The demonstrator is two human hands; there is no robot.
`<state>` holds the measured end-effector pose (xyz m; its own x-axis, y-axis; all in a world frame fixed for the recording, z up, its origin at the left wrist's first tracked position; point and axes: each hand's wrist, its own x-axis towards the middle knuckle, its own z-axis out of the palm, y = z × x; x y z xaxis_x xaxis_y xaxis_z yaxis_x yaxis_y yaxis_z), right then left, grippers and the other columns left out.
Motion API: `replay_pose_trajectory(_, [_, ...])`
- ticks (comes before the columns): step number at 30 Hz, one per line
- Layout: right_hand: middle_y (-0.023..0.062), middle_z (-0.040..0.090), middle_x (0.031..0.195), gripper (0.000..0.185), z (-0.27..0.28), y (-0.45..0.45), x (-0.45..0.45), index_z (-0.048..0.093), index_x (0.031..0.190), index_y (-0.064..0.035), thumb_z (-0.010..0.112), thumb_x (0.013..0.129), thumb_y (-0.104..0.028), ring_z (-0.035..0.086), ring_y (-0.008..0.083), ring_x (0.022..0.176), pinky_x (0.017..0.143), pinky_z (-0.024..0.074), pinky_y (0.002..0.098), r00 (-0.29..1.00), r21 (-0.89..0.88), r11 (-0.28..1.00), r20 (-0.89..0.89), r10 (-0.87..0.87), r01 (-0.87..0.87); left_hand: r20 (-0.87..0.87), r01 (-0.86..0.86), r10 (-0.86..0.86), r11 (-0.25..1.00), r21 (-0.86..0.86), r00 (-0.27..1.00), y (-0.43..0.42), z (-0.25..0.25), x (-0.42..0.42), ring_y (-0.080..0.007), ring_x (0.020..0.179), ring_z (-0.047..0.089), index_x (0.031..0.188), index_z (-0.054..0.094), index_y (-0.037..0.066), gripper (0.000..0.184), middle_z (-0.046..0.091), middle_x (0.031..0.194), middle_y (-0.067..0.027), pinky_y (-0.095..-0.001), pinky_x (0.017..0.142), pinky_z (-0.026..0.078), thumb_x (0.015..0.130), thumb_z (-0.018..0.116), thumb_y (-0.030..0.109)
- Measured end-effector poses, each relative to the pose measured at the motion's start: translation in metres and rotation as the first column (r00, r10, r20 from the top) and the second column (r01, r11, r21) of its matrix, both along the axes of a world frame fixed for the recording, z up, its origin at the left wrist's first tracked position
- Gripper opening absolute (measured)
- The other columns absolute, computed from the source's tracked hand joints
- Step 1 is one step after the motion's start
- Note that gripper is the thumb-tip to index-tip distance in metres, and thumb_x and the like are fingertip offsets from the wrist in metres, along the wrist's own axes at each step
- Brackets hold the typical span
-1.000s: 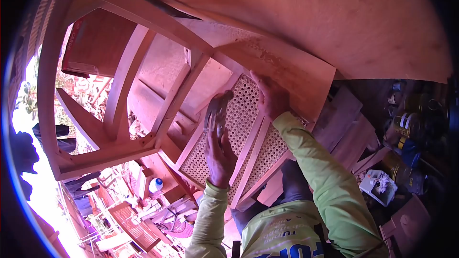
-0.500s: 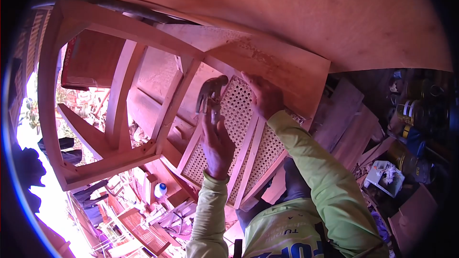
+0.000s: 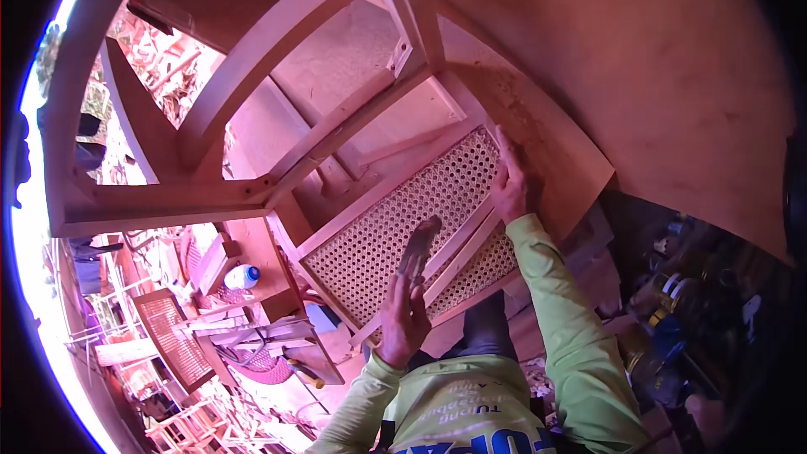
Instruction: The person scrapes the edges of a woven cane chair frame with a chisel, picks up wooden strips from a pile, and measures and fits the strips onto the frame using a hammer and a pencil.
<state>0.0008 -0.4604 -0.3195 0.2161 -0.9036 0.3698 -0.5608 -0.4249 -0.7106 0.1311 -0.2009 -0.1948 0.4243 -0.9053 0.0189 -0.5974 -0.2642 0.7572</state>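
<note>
A woven cane panel [image 3: 395,227] in a wooden frame lies tilted before me. Two narrow wooden strips [image 3: 458,265] run side by side across it. My left hand [image 3: 403,324] is closed around a hammer over the panel's lower part; the dark hammer head [image 3: 420,240] sticks out past my fingers, and most of the handle is hidden. At the panel's upper right end, my right hand [image 3: 514,192] grips the frame's edge near the strips' ends, one finger lying along the wood. What its curled fingers cover is hidden.
A wooden chair frame [image 3: 176,202] stands at the left, beside the panel. A large board [image 3: 639,50] rises at the upper right. A white and blue bottle [image 3: 241,277] sits at the lower left, near another cane piece [image 3: 172,340]. Cans and tools [image 3: 664,319] crowd the right side.
My view has shifted, and more of the cane panel shows. My left hand and the hammer have come lower across the panel, near the strips. My right hand stays at the panel's upper end.
</note>
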Motion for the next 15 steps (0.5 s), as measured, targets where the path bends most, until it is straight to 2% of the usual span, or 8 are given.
replay_pose_trajectory(1, [0.0163,0.075,0.136,0.070,0.002,0.000,0.000,0.061,0.162,-0.0176,0.063,0.095,0.006,0.077,0.0385,0.114,0.093,0.0628,0.0493,1.000,0.005,1.000,-0.005,0.002,-0.002,-0.062,-0.042,0.045,0.998,0.047,0.997,0.009,0.001,0.003,-0.0525,0.112,0.069,0.154,0.054,-0.005,0.047,0.066,0.131,-0.0328,-0.0549,0.091,0.057,0.107,0.057,-0.003])
replay_pose_trajectory(2, [0.0164,0.075,0.136,0.070,0.004,0.000,0.001,0.060,0.162,-0.0174,0.062,0.095,0.006,0.077,0.0389,0.114,0.093,0.0627,0.0495,1.000,0.011,1.000,-0.007,0.004,-0.004,0.016,-0.041,0.041,0.999,-0.026,0.999,0.012,-0.005,0.009,-0.0525,0.112,0.069,0.154,0.054,-0.005,0.047,0.066,0.131,-0.0327,-0.0547,0.092,0.057,0.107,0.057,-0.004])
replay_pose_trajectory(5, [0.0166,0.075,0.137,0.071,0.000,0.000,0.001,0.059,0.163,-0.0170,0.062,0.096,0.006,0.077,0.0397,0.113,0.092,0.0626,0.0490,0.999,0.036,0.999,-0.032,0.017,-0.016,0.001,-0.107,0.107,0.994,0.036,0.994,0.023,-0.012,0.023,-0.0520,0.109,0.069,0.151,0.055,-0.006,0.045,0.066,0.128,-0.0319,-0.0544,0.092,0.056,0.106,0.059,-0.005])
replay_pose_trajectory(7, [0.0167,0.075,0.136,0.070,-0.003,-0.001,0.001,0.059,0.163,-0.0162,0.061,0.097,0.006,0.077,0.0399,0.112,0.092,0.0625,0.0488,0.999,0.045,0.999,-0.030,0.020,-0.019,0.069,-0.101,0.101,0.995,0.000,0.993,0.022,-0.014,0.030,-0.0520,0.108,0.069,0.149,0.056,-0.006,0.043,0.066,0.127,-0.0321,-0.0547,0.091,0.056,0.105,0.060,-0.004])
replay_pose_trajectory(8, [0.0167,0.075,0.136,0.070,-0.004,0.000,0.001,0.059,0.163,-0.0159,0.061,0.097,0.006,0.077,0.0400,0.112,0.092,0.0624,0.0487,0.999,0.051,0.999,-0.029,0.017,-0.015,0.006,-0.108,0.108,0.994,0.005,0.994,0.017,-0.010,0.033,-0.0515,0.103,0.068,0.146,0.057,-0.006,0.040,0.066,0.123,-0.0320,-0.0555,0.086,0.056,0.105,0.060,-0.003])
replay_pose_trajectory(12, [0.0170,0.076,0.135,0.067,-0.006,0.000,0.001,0.061,0.162,-0.0150,0.060,0.098,0.005,0.077,0.0397,0.112,0.091,0.0624,0.0486,1.000,0.038,0.999,-0.006,0.015,-0.015,0.107,-0.086,0.084,0.996,0.007,0.991,0.006,0.004,0.038,-0.0498,0.096,0.066,0.143,0.057,-0.006,0.037,0.065,0.118,-0.0292,-0.0549,0.080,0.054,0.106,0.060,-0.002])
replay_pose_trajectory(15, [0.0169,0.076,0.134,0.065,-0.002,0.000,0.003,0.062,0.161,-0.0139,0.059,0.099,0.005,0.077,0.0393,0.113,0.092,0.0625,0.0482,1.000,0.009,1.000,0.013,0.012,-0.012,0.109,-0.106,0.109,0.994,-0.027,0.988,0.005,0.000,0.046,-0.0486,0.096,0.067,0.143,0.058,-0.005,0.036,0.066,0.117,-0.0289,-0.0538,0.080,0.054,0.107,0.060,-0.001])
